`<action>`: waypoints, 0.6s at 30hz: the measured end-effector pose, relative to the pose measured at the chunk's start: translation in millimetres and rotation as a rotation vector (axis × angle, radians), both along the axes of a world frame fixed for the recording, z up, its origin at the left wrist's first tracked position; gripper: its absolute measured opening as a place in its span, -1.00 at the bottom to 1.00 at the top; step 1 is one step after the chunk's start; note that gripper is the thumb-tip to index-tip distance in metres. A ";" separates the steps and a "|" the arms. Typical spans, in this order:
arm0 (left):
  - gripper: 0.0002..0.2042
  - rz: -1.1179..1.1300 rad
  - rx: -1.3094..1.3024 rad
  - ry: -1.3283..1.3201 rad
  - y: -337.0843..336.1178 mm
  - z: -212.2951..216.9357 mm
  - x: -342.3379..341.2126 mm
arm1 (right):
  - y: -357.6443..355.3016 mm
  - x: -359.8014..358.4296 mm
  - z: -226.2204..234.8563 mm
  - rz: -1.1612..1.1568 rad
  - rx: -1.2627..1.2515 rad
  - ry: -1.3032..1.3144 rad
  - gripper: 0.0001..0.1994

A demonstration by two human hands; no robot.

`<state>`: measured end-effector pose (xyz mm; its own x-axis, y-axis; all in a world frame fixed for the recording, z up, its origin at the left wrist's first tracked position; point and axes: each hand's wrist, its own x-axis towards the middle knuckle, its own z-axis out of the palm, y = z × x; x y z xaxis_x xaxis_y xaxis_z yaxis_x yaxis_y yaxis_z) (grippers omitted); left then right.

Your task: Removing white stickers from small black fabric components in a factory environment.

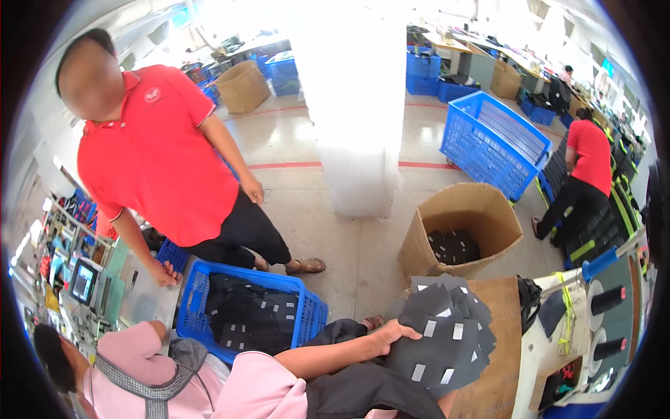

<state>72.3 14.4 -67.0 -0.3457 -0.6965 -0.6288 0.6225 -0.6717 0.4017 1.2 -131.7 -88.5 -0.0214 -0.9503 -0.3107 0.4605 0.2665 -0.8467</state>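
My left hand (pixel 394 336) reaches in from a pink sleeve and grips the left edge of a loose stack of dark grey, flat cut pieces (pixel 447 342) with small pale rectangular patches. Its thumb and fingers are closed on the edge. The pieces fan out over a brown wooden tabletop (pixel 504 314), at its left end. A little skin of my right arm shows below the stack; my right hand itself is hidden behind the pieces. Left of my arm, a blue plastic crate (pixel 307 321) holds many similar dark pieces with pale patches.
An open cardboard box (pixel 481 216) beyond the stack has dark pieces inside. A blue basket (pixel 495 140) stands behind it. A person in red (pixel 160 153) stands beyond the crate; a co-worker in pink (pixel 132 356) is close at left. Black thread cones (pixel 607 300) stand at right.
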 end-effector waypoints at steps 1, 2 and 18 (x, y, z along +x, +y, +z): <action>-0.57 -0.006 -0.005 -0.031 0.5 -4.3 -0.5 | -6.0 15.2 5.1 0.034 -0.007 -0.016 -0.49; -0.58 -0.027 0.003 -0.072 0.9 -0.9 -1.3 | -9.8 32.6 11.0 0.072 -0.015 -0.033 -0.49; -0.61 0.068 -0.035 -0.050 4.5 -21.6 -9.8 | -18.4 187.7 80.6 0.442 -0.067 -0.199 -0.50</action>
